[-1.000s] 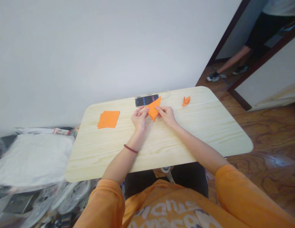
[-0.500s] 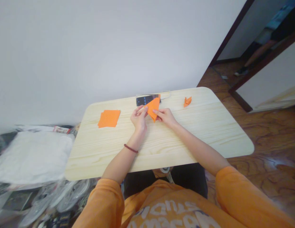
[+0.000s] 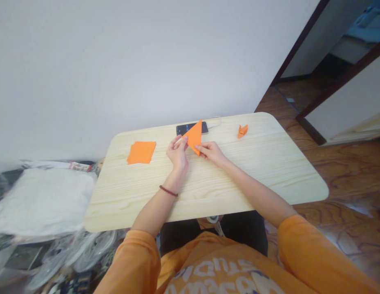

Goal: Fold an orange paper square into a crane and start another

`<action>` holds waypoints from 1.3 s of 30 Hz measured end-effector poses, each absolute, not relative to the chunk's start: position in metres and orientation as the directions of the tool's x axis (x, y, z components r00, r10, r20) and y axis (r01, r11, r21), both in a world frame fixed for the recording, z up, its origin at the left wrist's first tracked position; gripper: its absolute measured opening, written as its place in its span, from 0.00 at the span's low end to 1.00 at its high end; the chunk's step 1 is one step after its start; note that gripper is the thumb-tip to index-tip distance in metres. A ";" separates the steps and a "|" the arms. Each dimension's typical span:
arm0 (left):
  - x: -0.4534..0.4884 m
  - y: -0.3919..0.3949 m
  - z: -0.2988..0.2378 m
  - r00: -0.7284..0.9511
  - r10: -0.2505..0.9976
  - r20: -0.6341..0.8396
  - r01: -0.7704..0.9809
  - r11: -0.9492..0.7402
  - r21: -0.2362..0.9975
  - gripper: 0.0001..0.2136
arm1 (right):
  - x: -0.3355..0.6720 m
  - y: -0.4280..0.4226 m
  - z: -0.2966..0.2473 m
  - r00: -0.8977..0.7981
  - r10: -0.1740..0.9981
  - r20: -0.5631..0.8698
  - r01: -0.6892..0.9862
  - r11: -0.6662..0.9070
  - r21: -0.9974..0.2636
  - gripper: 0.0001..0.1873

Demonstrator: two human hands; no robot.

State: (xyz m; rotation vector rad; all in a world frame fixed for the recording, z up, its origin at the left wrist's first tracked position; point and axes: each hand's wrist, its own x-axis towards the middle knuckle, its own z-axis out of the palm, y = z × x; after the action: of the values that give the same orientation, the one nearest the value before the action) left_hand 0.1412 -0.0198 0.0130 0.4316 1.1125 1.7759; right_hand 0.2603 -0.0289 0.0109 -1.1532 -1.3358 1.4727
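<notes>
Both my hands hold an orange paper triangle [image 3: 194,136] just above the middle of a light wooden table [image 3: 254,171]. My left hand [image 3: 177,152] pinches its left corner between thumb and fingers. My right hand [image 3: 211,151] pinches its lower point. The triangle's top tip stands up in front of a dark phone [image 3: 184,129].
A small stack of orange paper squares [image 3: 141,152] lies on the table's left part. A small folded orange piece [image 3: 242,130] sits at the far right. A white cable [image 3: 215,122] runs from the phone. Bags and a white bundle [image 3: 39,202] lie on the floor at left. An open doorway [image 3: 337,53] is at the upper right.
The triangle has turned in my hands, so its tip now points up rather than to the right. The person seen in the doorway has gone from view.
</notes>
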 end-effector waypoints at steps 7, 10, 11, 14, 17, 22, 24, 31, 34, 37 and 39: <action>0.141 -0.020 0.015 -0.483 0.853 -0.196 -0.561 -0.129 0.818 0.15 | 0.260 -0.027 0.007 -0.221 0.969 -0.114 0.048 -0.106 -0.993 0.24; 0.140 -0.019 0.015 -0.492 0.847 -0.203 -0.568 -0.135 0.812 0.14 | 0.259 -0.029 0.006 -0.265 0.961 -0.077 0.024 -0.073 -0.997 0.22; 0.139 -0.019 0.015 -0.495 0.844 -0.207 -0.572 -0.137 0.809 0.14 | 0.258 -0.029 0.006 -0.285 0.956 -0.066 0.017 -0.064 -0.998 0.22; 0.137 -0.017 0.014 -0.499 0.837 -0.225 -0.590 -0.138 0.795 0.13 | 0.256 -0.030 0.006 -0.330 0.943 -0.049 -0.001 -0.053 -0.999 0.21; 0.136 -0.015 0.014 -0.503 0.829 -0.245 -0.604 -0.134 0.786 0.13 | 0.254 -0.030 0.005 -0.347 0.936 -0.059 0.002 -0.063 -0.998 0.21; 0.137 -0.016 0.014 -0.502 0.823 -0.266 -0.609 -0.118 0.785 0.12 | 0.254 -0.029 0.003 -0.350 0.932 -0.090 0.016 -0.090 -0.996 0.20; 0.137 -0.016 0.014 -0.505 0.822 -0.264 -0.606 -0.120 0.786 0.12 | 0.255 -0.030 0.003 -0.357 0.929 -0.093 -0.001 -0.100 -0.995 0.19; 0.131 -0.013 0.011 -0.534 0.809 -0.244 -0.607 -0.166 0.777 0.13 | 0.254 -0.032 0.006 -0.399 0.905 -0.147 -0.032 -0.174 -0.984 0.18; 0.130 -0.011 0.010 -0.538 0.806 -0.247 -0.591 -0.151 0.793 0.13 | 0.252 -0.032 0.008 -0.392 0.905 -0.165 -0.015 -0.185 -0.983 0.17; 0.131 -0.011 0.009 -0.542 0.801 -0.256 -0.574 -0.130 0.808 0.14 | 0.251 -0.033 0.010 -0.416 0.897 -0.148 -0.035 -0.179 -0.983 0.16; 0.132 -0.011 0.008 -0.541 0.798 -0.265 -0.582 -0.127 0.804 0.14 | 0.252 -0.033 0.011 -0.440 0.886 -0.147 -0.049 -0.188 -0.981 0.16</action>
State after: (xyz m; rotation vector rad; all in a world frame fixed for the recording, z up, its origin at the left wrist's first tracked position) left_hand 0.1316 -0.0112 0.0081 0.2835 1.1528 1.8214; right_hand 0.2524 -0.0326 0.0113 -1.0197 -1.3722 1.7123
